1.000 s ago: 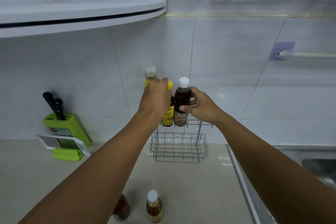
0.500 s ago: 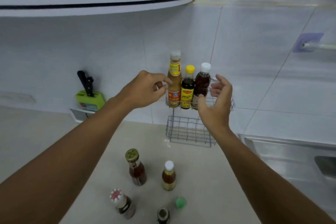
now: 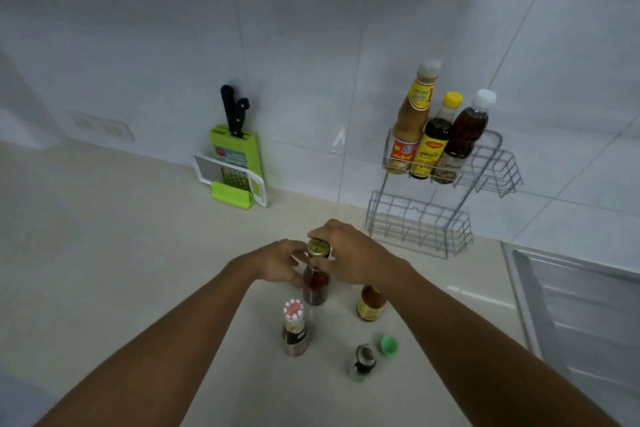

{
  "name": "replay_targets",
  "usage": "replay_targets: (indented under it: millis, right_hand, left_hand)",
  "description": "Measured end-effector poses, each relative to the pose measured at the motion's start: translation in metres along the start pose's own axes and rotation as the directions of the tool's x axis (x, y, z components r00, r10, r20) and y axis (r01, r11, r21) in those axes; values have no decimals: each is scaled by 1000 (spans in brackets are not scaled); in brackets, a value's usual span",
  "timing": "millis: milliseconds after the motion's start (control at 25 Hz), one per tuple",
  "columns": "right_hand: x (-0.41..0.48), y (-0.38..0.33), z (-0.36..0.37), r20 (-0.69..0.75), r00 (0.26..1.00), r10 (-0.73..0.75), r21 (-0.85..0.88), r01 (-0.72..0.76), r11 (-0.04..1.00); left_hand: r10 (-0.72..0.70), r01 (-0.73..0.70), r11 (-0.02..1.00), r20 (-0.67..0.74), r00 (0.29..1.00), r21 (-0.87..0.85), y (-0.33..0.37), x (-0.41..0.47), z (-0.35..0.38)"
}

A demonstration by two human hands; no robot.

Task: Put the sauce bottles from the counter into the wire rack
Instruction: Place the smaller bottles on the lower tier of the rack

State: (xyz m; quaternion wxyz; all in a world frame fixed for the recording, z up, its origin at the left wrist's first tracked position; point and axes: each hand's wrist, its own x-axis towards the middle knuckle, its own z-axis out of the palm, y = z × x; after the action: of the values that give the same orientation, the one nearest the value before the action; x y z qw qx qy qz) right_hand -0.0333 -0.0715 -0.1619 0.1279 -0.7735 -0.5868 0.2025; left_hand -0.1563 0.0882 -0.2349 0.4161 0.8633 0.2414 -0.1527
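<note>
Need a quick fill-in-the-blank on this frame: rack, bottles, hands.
1. The wire rack's upper tier holds ___ bottles.
2. Its lower tier holds ___ bottles.
3. Both hands, left and right, are at the bottle with the ___ cap.
4. The knife block is ___ in colour.

Missing: three; no; gold; green

The pale counter point(image 3: 104, 253) carries five sauce bottles point(image 3: 295, 329), a wire rack point(image 3: 420, 229) and a green grater stand point(image 3: 235, 163)
</note>
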Motion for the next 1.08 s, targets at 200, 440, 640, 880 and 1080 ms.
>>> replay_targets:
  millis: [200, 440, 640, 880, 1080]
  right_hand:
    - [8, -1, 6, -26, 1000, 16, -19, -16, 1000]
    - [14, 3, 3, -36, 999, -4, -59, 2, 998]
    - [2, 7, -46, -72, 976, -204, -96, 197, 976]
    - [-37, -11, -127, -206, 936, -285, -244, 233, 941]
    - [-64, -29, -152, -392, 853, -345, -335, 217, 917]
  left_hand:
    - [37, -58, 966, -87, 995, -251, -21, 20, 51]
    - [109, -143, 907, -106, 988, -397, -9, 30, 62]
    - [230, -244, 933, -83, 970, -266, 14, 23, 10]
    - [342, -336, 930, 22, 939, -149, 80, -22, -55]
    - [449, -421, 886, 138, 883, -192, 150, -69, -70]
